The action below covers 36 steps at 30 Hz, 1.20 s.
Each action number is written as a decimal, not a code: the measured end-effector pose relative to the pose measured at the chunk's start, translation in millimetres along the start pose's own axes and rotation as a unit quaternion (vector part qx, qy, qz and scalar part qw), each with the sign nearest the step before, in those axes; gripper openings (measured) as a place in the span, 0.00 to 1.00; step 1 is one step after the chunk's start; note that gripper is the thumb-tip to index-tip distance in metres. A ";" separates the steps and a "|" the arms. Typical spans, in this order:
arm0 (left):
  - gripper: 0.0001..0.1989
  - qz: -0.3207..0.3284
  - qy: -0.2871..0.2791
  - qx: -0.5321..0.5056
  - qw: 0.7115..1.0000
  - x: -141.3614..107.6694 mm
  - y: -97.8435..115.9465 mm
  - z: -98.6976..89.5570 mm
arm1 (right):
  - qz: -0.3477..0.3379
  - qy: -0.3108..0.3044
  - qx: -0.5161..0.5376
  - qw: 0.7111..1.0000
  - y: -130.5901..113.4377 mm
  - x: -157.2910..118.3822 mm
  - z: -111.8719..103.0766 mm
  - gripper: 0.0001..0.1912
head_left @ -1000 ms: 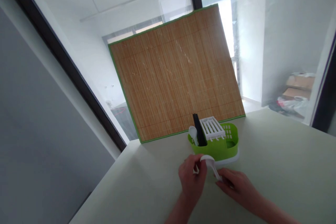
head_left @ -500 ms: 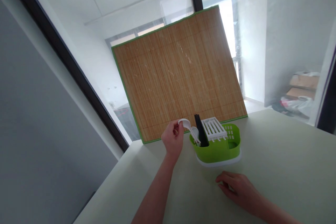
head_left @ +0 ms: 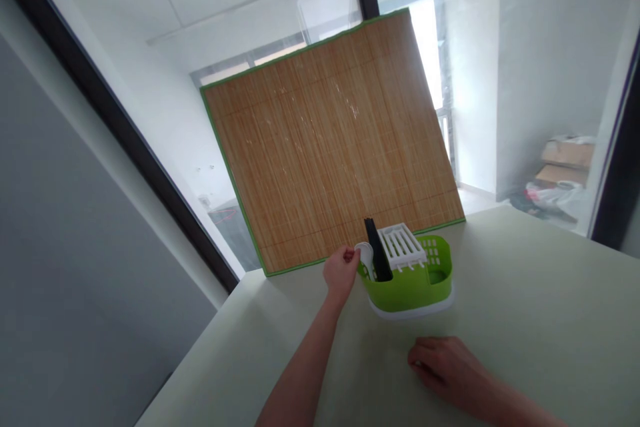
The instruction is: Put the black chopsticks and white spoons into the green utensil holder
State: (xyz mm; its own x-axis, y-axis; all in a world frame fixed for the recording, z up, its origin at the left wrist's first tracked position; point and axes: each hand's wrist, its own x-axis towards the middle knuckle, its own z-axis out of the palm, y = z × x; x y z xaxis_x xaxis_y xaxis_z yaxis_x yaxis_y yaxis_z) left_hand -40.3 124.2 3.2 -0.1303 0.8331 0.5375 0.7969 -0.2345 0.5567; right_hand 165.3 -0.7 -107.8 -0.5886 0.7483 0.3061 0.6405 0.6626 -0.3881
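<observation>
I see a white spoon (head_left: 367, 255) in the left end of the green basket (head_left: 407, 295), its bowl's edge pinched by the left hand (head_left: 341, 272). Black sticks (head_left: 379, 251) stand just right. Nearer, the right hand (head_left: 443, 368) curls, seemingly empty, at the surface (head_left: 540, 320).

- no legible txt, nos., logos or signs in view
- green basket (head_left: 407, 295), near ctr.: nothing readable
- boxes (head_left: 567, 153) + plastic bag (head_left: 560, 197), far R: too small/blurry to read
</observation>
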 end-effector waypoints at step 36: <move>0.20 0.083 0.039 0.051 0.994 -57.1 -4.1 -6.7 | 0.002 -0.008 -0.006 1.000 2.3 0.3 3.6 0.09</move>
State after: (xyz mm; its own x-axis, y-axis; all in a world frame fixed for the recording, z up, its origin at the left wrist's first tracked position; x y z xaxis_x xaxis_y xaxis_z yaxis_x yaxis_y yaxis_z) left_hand -40.1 74.2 -25.5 -0.0350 0.7450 0.6662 0.8669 -0.3091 0.3912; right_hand 164.8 0.9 -111.7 -0.5938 0.7499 0.2916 0.6478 0.6605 -0.3795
